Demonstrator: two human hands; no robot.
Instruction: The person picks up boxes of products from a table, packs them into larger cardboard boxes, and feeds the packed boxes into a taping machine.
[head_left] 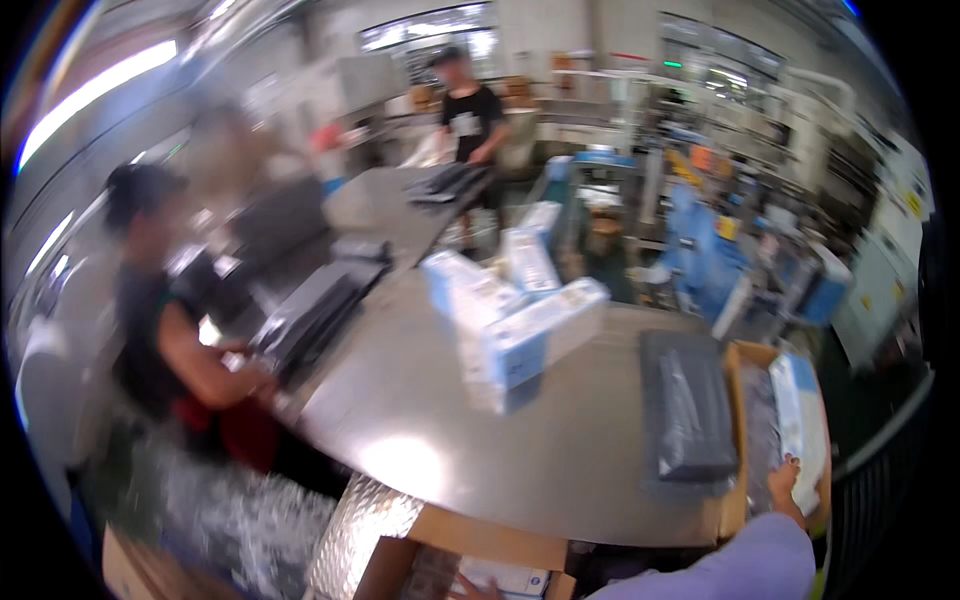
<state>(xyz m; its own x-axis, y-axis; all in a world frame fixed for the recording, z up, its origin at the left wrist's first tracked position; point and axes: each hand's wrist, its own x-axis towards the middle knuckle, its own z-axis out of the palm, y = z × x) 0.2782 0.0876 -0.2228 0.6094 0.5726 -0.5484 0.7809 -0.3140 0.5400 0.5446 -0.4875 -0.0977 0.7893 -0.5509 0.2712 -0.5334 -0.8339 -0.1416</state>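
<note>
My right hand (pixel 785 484), at the end of a lilac sleeve, is closed on the near part of a white-and-blue carton (pixel 794 400). That carton lies lengthwise in an open cardboard box (pixel 734 440) at the right, beside grey plastic-wrapped contents. Only some fingers of my left hand (pixel 474 590) show at the lower edge. They are apart and rest by another white-and-blue carton (pixel 505 575) inside a second open cardboard box (pixel 480 535). The rest of the left hand is cut off by the picture's edge.
Several white-and-blue cartons (pixel 520 345) lie piled on the metal table (pixel 560 450). A grey plastic-wrapped pack (pixel 690 410) sits by the right box. One person (pixel 185 340) handles grey packs (pixel 315 310) at the left; another person (pixel 470 110) stands beyond. Machinery (pixel 700 220) fills the far right.
</note>
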